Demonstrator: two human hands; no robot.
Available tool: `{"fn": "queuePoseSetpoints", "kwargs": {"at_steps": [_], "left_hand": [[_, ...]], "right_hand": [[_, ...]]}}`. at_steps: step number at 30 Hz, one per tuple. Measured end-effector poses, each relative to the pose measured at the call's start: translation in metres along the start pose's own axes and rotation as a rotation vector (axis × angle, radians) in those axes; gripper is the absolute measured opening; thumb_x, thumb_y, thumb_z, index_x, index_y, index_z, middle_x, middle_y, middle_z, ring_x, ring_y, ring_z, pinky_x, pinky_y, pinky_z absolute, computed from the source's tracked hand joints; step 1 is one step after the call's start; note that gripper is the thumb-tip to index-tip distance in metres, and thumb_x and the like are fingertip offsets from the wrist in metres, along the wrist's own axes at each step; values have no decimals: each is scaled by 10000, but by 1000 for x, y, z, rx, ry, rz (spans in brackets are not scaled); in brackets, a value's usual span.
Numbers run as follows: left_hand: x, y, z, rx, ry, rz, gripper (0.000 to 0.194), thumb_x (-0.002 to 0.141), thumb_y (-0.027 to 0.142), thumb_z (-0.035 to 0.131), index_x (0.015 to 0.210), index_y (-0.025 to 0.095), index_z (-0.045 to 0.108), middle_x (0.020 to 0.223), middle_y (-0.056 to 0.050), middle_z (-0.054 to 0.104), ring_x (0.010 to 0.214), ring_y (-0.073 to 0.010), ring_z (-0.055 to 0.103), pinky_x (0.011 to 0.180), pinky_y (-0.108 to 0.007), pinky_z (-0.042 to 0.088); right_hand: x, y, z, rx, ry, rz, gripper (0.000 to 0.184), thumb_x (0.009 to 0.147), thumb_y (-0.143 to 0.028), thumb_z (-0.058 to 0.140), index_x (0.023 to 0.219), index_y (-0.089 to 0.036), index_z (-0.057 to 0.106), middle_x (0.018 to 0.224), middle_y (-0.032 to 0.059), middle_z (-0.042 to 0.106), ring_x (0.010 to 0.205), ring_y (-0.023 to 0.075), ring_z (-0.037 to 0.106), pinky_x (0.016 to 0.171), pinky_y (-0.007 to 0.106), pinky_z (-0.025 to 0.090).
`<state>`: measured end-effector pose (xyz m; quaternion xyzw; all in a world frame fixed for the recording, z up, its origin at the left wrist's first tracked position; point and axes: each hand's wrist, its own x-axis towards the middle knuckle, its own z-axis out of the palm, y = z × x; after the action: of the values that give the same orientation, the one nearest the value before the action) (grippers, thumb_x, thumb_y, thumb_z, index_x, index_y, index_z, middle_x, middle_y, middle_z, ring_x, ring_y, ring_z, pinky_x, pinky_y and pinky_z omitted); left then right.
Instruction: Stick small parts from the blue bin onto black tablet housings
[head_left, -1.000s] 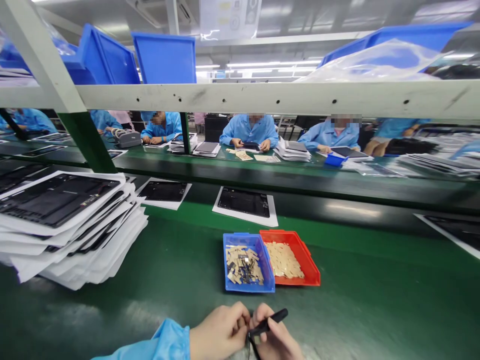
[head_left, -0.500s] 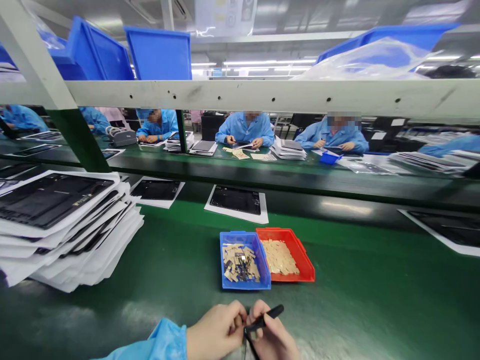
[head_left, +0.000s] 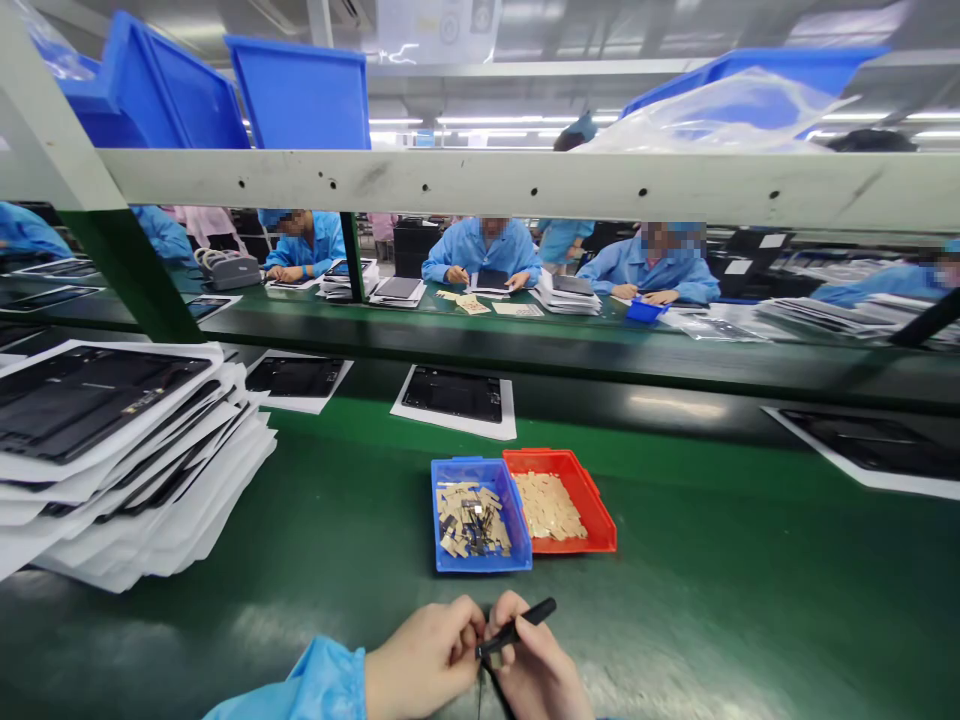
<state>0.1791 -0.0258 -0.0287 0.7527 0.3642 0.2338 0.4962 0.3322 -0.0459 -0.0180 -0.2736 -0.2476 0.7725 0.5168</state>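
My left hand (head_left: pixel 424 660) and my right hand (head_left: pixel 536 670) meet at the bottom edge, low over the green table (head_left: pixel 712 620). The right hand's fingers are closed around black tweezers (head_left: pixel 517 628) whose handle points up and to the right. The left hand's fingers are pinched together at the tweezer tips; whatever they hold is too small to make out. A blue sleeve covers my left wrist. Just beyond the hands sit a blue bin (head_left: pixel 480 516) of small tan and dark parts and a red bin (head_left: pixel 559 500) of tan pieces.
A tall stack of white sheets carrying black panels (head_left: pixel 112 450) stands at the left. More panels on white sheets (head_left: pixel 454 398) lie on the conveyor behind the bins. A grey shelf beam (head_left: pixel 525 185) with blue crates crosses overhead. Several people in blue coats work opposite.
The view has shifted slightly, so the bins and stack sit further left and higher. My hands stay together with the tweezers, barely moved.
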Motion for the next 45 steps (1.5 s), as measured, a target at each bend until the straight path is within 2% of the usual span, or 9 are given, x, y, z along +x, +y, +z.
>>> {"fn": "queuePoseSetpoints", "kwargs": {"at_steps": [6,14,25,31,35,45], "left_hand": [[-1,1,0,3,5,0,210,763,51,467,928,168,522,836,-9,638,728,-116,577,677,-189,408],[-1,4,-2,4,25,1,220,719,32,472,888,165,518,824,-4,657,635,-97,552,578,-173,370],[-2,5,-2,31,27,13,214,712,32,472,873,171,494,775,10,645,583,-83,505,535,-171,330],[-3,5,-4,55,34,10,139,756,66,465,843,173,481,746,12,629,594,-95,514,548,-185,330],[-2,3,-4,57,15,15,127,781,84,457,865,176,482,821,-7,645,690,-117,567,610,-191,373],[-2,-1,-3,62,1,-2,134,778,88,468,876,177,485,845,-8,639,727,-124,568,657,-200,391]], "right_hand": [[0,0,-1,7,4,3,272,709,-422,705,740,-168,614,553,-24,459,554,102,371,609,248,314],[1,0,0,27,-1,9,247,713,-403,703,737,-173,615,558,-22,461,572,106,384,615,251,310],[1,2,-3,25,-2,8,253,716,-407,699,742,-173,606,553,-28,442,571,105,375,615,250,309],[0,0,0,21,-2,22,257,721,-407,696,753,-170,603,548,-28,441,564,106,376,606,248,306],[-2,0,1,15,11,15,268,725,-419,690,746,-170,595,554,-23,452,554,106,367,607,250,308],[1,5,-7,25,-19,13,257,730,-409,684,746,-165,605,545,-23,451,546,100,370,595,243,310]]}}
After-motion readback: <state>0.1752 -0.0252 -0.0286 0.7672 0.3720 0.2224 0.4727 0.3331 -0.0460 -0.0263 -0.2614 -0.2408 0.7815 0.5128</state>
